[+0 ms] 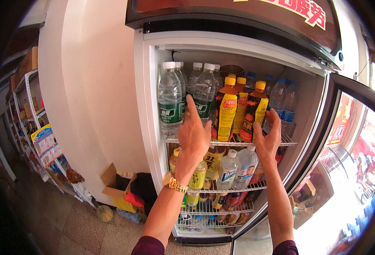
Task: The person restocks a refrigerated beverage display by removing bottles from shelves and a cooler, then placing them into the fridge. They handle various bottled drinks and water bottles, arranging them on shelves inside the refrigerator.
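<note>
Both hands reach up to the top wire shelf (225, 144) of an upright drinks fridge. My left hand (195, 132), with a gold watch (174, 183) on its wrist, has the index finger extended in front of the clear water bottles with green labels (170, 105); it holds nothing. My right hand (268, 137) is at the right side of a yellow-capped bottle with a black and yellow label (249, 121), fingers apart; whether it touches the bottle cannot be told. A similar yellow-capped bottle (226, 111) stands to its left, between the hands.
The fridge's glass door (321, 127) stands open at the right. Lower shelves hold more drinks, among them clear bottles (228, 170). A pale wall (107, 89) is at the left. On the floor are an open cardboard box (115, 181) and a round melon-like object (105, 213). Stocked racks (25, 105) stand far left.
</note>
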Available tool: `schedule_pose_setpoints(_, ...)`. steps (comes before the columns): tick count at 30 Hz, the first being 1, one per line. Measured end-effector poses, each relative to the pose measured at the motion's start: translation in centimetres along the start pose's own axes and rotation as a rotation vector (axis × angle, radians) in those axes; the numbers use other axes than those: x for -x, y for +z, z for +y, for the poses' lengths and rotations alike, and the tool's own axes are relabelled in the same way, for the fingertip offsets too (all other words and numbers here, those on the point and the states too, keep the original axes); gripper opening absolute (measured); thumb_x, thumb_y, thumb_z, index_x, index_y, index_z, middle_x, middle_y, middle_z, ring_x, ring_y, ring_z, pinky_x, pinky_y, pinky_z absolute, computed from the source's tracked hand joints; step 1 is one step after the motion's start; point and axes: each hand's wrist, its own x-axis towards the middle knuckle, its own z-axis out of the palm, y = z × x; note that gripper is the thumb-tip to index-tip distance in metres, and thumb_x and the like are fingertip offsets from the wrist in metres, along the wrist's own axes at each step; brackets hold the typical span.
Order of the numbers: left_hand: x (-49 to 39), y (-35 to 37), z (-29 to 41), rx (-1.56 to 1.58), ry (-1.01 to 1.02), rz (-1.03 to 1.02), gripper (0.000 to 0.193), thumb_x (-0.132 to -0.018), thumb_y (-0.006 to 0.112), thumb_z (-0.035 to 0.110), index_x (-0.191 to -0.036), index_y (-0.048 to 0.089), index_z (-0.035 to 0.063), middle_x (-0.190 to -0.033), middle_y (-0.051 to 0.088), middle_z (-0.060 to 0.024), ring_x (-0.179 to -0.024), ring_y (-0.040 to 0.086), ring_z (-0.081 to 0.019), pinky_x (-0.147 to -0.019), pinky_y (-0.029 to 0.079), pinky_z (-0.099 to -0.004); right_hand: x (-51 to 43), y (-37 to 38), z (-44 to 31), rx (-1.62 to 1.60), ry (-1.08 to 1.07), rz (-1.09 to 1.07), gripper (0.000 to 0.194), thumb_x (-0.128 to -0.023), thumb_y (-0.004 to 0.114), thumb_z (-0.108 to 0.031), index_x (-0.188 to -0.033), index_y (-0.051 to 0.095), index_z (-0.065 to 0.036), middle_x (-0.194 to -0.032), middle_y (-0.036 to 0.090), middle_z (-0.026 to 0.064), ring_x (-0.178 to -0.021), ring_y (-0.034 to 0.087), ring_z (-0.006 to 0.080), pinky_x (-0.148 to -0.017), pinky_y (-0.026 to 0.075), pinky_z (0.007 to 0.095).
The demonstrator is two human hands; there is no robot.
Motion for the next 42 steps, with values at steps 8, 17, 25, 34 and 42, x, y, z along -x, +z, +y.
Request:
schedule_pose_setpoints(8,-1.8,0.5,0.6,-0.219,-0.053,-0.097,0.115,-0.094,0.086,0.029,-0.177,0.012,-0.0002,-0.11,0.075,-0.0291,-0.09,0.079,-0.0433,-0.08,0.063,-0.0546,-0.1,-0.2,-0.7,0.043,0.076,-0.117,0.075,-0.101,0.082,-0.029,-0.162,0.047,-0.003,-0.142,0.072,0.0216,-0.128,0.074,0.0333,-0.104,0.06,0.0451)
schedule_pose_setpoints(17,-1.7,-0.4,0.8,-0.025,-0.129,-0.098,0.105,-0.091,0.084,0.027,-0.17,0.025,-0.0093,-0.096,0.078,-0.0267,-0.083,0.08,-0.0405,-0.077,0.065,-0.0509,-0.2,-0.8,-1.6,0.044,0.075,-0.181,0.078,-0.098,0.084,-0.029,-0.162,0.047,-0.004,-0.136,0.076,0.02,-0.118,0.078,0.0329,-0.095,0.063,0.045)
schedule_pose_setpoints(25,-0.7,-0.3,0.8,-0.025,-0.076,-0.064,0.1,-0.097,0.084,0.034,-0.171,0.027,-0.0038,-0.094,0.081,-0.0225,-0.086,0.081,-0.0405,-0.079,0.063,-0.0502,-0.2,-1.0,-1.3,0.063,0.048,-0.177,0.078,-0.094,0.086,-0.028,-0.156,0.047,-0.001,-0.128,0.076,0.0248,-0.111,0.078,0.0421,-0.089,0.062,0.0502)
schedule_pose_setpoints(34,2.3,-0.3,0.4,-0.095,-0.004,0.023,0.099,-0.094,0.086,0.033,-0.171,0.032,0.005,-0.111,0.08,-0.0285,-0.089,0.078,-0.05,-0.079,0.059,-0.0588,-0.1,-0.7,-1.4,0.145,0.065,-0.178,0.083,-0.096,0.085,-0.036,-0.16,0.046,-0.001,-0.135,0.073,0.0226,-0.115,0.076,0.0363,-0.093,0.06,0.0489)
schedule_pose_setpoints(42,4.9,-2.1,-1.1,0.017,0.302,0.241,0.077,-0.092,0.087,0.013,-0.157,0.05,-0.0038,-0.138,0.068,-0.0308,-0.123,0.068,-0.0488,-0.102,0.054,-0.0576,0.1,-0.5,-1.6,-0.078,0.029,0.033,0.065,-0.103,0.077,-0.02,-0.159,0.05,-0.001,-0.151,0.06,0.0184,-0.137,0.063,0.0323,-0.115,0.05,0.046)
